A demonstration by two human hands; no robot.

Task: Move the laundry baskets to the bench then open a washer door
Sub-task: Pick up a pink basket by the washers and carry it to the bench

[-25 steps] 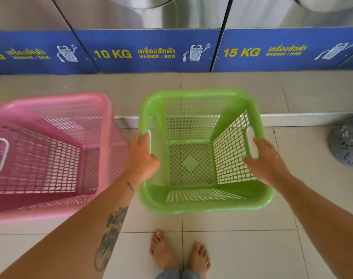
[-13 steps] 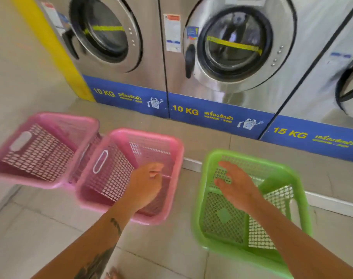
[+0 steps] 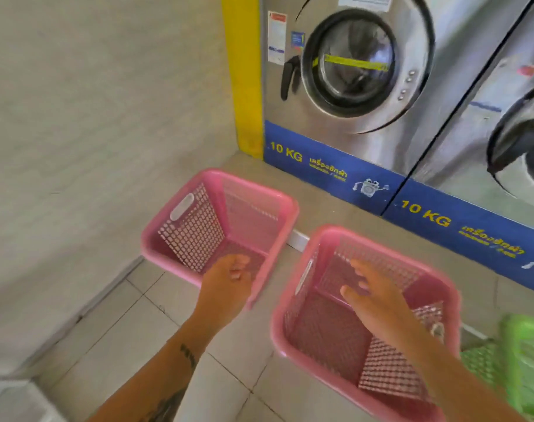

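Reaching at lower centre, the left hand (image 3: 229, 281) is loosely curled and the right hand (image 3: 372, 292) spread – neither holds a pink basket (image 3: 220, 226) (image 3: 363, 324) on the floor. A rushed, one-sided grab could tip one. Beyond, washers (image 3: 360, 71) read "10 KG".

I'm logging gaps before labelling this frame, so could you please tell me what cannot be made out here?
- Green basket: head view, cut off by the right edge and blurred.
- Second washer: door cut off by the right edge.
- Near pink basket: the right hand hides part of its inside.
- Left hand: whether it touches the far pink basket is unclear.
- Bench: not in view.
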